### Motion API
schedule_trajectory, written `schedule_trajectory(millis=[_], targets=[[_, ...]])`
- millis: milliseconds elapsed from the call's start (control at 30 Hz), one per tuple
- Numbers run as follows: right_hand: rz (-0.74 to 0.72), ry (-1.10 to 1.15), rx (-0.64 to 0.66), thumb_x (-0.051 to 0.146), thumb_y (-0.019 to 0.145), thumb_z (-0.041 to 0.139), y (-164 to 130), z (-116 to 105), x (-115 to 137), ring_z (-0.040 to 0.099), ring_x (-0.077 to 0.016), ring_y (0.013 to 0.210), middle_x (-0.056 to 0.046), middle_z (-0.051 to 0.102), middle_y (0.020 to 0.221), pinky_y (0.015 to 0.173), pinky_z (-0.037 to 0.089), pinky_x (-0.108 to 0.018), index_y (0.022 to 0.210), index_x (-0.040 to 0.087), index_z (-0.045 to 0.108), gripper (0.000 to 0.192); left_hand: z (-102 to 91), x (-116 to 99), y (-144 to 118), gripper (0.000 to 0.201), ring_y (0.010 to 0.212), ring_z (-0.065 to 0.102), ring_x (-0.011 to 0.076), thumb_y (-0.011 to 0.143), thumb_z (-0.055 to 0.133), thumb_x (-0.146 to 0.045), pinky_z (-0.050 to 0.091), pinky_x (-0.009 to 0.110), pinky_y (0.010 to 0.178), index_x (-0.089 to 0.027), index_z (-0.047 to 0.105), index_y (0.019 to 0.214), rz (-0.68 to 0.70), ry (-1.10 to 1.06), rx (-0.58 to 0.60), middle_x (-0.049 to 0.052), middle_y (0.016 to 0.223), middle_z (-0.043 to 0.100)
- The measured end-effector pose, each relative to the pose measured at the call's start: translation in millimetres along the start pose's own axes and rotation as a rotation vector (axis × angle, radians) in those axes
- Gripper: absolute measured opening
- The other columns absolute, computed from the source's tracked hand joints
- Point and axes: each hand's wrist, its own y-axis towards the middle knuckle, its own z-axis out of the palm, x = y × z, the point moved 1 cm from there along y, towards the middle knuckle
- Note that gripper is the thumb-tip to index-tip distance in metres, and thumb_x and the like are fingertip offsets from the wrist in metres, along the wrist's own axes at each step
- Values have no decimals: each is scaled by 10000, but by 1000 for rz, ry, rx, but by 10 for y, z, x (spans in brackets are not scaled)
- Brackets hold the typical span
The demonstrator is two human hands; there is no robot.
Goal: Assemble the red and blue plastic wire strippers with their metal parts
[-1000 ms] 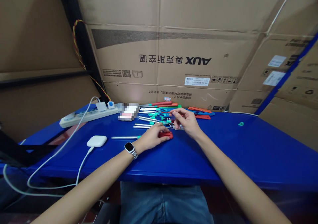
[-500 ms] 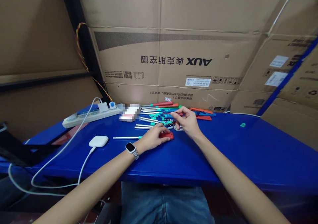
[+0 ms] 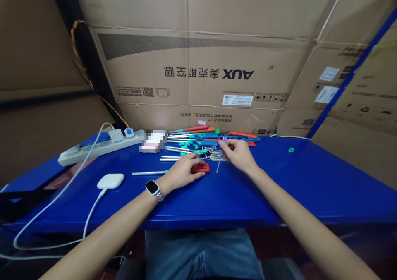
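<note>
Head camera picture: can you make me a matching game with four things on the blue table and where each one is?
Things:
1. red handle
2. white charging case
3. power strip
4. small teal piece

Places:
A. alone, far right on the table
B. back left, plugs in it
C. under the left hand
D. near left, on a white cable

Pairs: 1-C, 2-D, 3-B, 4-A

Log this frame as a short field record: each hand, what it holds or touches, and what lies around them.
left hand: resting on red handle, lying on blue table
right hand: pinching a thin metal rod, tip down near the table
behind hands: pile of screwdrivers
left side: power strip, white charger case
wrist: watch
</note>
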Motion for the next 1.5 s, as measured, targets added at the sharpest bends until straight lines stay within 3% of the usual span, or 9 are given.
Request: schedule_trajectory(millis=[167,500,700,800,900,1000,1133,1333,1500], targets=[[248,-529,149,495,876,489,-116,-66,-241,613,-199,656,-43,622,597,575,341,-255,538,207,510,445,28,-14,32,334,1017,594,247,914,586,-444,465,382,916,-228,648,1161,-36,89,26,76,1117,608],[345,-761,228,489,895,448,-68,-8,-235,687,-291,897,-131,724,879,714,446,-336,739,199,676,400,-27,-92,54,395,1101,560,285,884,617,-459,437,428,953,-214,613,1193,-36,198,55,89,1171,596],[315,-711,180,530,906,465,-89,-15,-257,683,-297,833,-132,700,804,670,434,-339,769,199,647,403,-10,-46,51,336,971,576,245,953,510,-467,459,375,861,-194,647,1092,13,158,77,91,1072,598],[154,-578,125,553,905,485,-135,-21,-193,670,-259,783,-93,698,821,666,433,-328,869,214,629,370,-12,-120,71,341,982,563,237,981,463,-451,448,366,876,-210,625,1160,65,185,59,93,1102,581],[-147,-367,262,503,886,553,-184,9,-66,661,-238,923,-72,690,1081,752,460,-327,1059,244,619,318,-53,-215,106,346,1008,539,238,1001,422,-430,423,372,904,-230,601,1220,127,228,27,87,1097,572],[-299,-178,419,376,910,543,-181,52,32,640,-230,1017,-81,663,1178,837,474,-338,1176,233,590,306,-122,-264,158,332,1026,524,239,1008,419,-397,400,385,918,-240,582,1249,155,260,21,86,1116,570],[-333,32,489,327,962,469,-89,70,62,635,-202,1026,-76,653,1203,917,476,-349,1243,216,546,312,-217,-237,239,320,1059,519,242,1005,432,-384,397,400,946,-239,561,1259,162,250,-14,85,1152,568],[-349,27,401,350,979,431,118,50,-27,581,-222,1157,-103,579,1314,1020,426,-405,1320,218,462,367,-168,-172,351,381,1262,456,275,977,483,-299,384,453,1064,-216,439,1347,165,232,-192,119,1341,497],[-261,-184,308,327,959,419,481,81,-281,621,-221,881,-91,659,1009,838,483,-384,1182,160,524,297,-51,-18,333,504,1390,348,312,932,489,-218,333,524,1132,-183,362,1419,70,237,-210,168,1476,386]])
